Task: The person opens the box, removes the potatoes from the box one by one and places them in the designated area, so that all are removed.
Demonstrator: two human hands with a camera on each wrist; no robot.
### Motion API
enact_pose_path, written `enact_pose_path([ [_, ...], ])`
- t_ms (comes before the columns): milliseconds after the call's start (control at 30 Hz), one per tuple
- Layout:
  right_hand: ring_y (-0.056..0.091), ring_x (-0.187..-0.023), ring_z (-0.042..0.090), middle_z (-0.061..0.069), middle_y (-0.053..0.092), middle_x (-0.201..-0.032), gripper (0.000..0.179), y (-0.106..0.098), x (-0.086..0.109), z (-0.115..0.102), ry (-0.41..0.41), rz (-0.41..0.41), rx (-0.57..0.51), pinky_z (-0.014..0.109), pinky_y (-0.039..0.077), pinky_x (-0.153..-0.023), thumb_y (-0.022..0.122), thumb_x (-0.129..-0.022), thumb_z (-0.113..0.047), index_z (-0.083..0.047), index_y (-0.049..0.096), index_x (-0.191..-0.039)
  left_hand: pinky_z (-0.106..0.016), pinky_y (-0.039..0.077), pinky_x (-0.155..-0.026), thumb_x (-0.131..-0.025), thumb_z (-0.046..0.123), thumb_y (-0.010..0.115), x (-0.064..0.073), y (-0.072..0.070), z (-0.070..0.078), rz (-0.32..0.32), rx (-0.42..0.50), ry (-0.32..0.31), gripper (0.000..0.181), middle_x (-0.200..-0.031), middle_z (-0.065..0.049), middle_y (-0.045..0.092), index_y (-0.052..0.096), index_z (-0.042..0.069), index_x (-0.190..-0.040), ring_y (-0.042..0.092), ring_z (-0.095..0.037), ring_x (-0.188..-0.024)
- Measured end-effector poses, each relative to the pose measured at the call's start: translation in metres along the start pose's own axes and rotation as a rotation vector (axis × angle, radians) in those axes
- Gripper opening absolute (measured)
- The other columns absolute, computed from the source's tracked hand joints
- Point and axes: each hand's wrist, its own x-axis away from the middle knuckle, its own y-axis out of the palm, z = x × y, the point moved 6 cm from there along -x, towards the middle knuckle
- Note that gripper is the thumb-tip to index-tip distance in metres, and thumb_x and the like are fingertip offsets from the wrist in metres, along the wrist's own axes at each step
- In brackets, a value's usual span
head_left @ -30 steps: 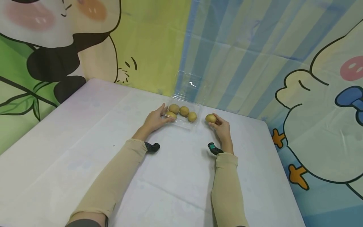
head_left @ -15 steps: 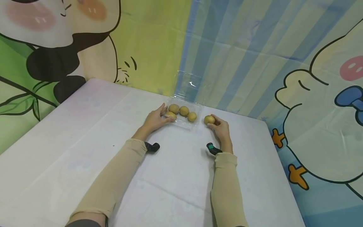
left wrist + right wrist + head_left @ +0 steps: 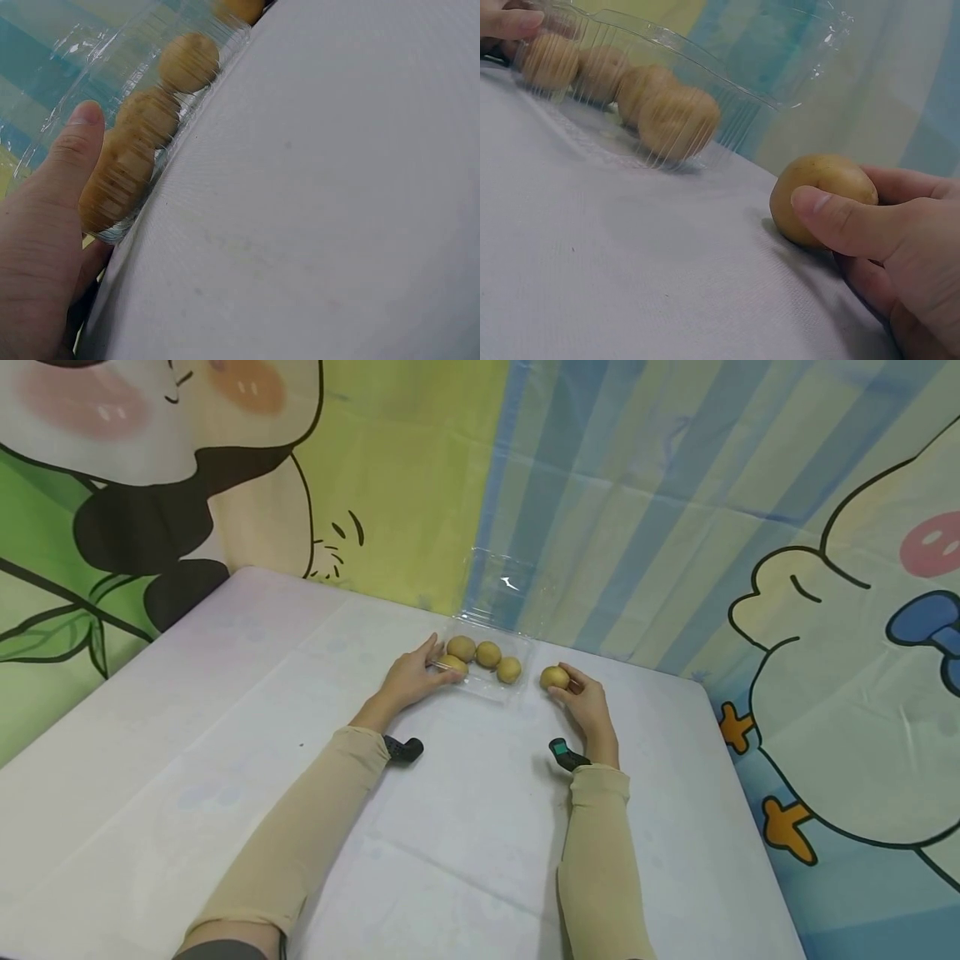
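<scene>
A clear plastic clamshell container [image 3: 491, 689] with its lid [image 3: 498, 581] standing up lies near the table's far edge. Several potatoes [image 3: 488, 654] sit inside it. My left hand [image 3: 408, 678] grips the container's left end, the thumb over the wall in the left wrist view. To the right of the container, my right hand [image 3: 590, 703] holds a single potato [image 3: 821, 196] between thumb and fingers, close over the table. A gap separates this potato from the container's right wall.
A white cloth covers the table [image 3: 465, 827]. Behind it hangs a printed cartoon backdrop [image 3: 600, 510], with the raised lid close to it. Black wrist devices [image 3: 567, 753] sit on both arms.
My right hand has shifted slightly left and nearer to me with the potato. The left hand and the container have stayed in place.
</scene>
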Motion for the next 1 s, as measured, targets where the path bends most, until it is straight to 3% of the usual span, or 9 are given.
enact_pose_path([
  [767, 0.049, -0.130, 0.024, 0.007, 0.050, -0.143, 0.063, -0.013, 0.006, 0.003, 0.056, -0.040, 0.131, 0.039, 0.040, -0.109, 0.072, -0.082, -0.040, -0.020, 0.051, -0.138, -0.048, 0.024, -0.117, -0.070, 0.076, 0.061, 0.001, 0.001, 0.003, -0.011, 0.009, -0.014, 0.114, -0.150, 0.002, 0.039, 0.013, 0.014, -0.154, 0.033, -0.033, -0.140],
  [1000, 0.051, -0.127, 0.025, 0.009, 0.055, -0.137, 0.066, -0.016, 0.005, -0.003, 0.088, -0.078, 0.298, 0.041, 0.042, -0.107, 0.070, -0.084, -0.043, -0.017, 0.048, -0.141, -0.047, 0.024, -0.118, -0.070, 0.076, 0.061, 0.002, 0.000, 0.002, -0.007, 0.010, -0.010, 0.114, -0.150, 0.003, 0.038, 0.013, 0.015, -0.154, 0.032, -0.031, -0.141],
])
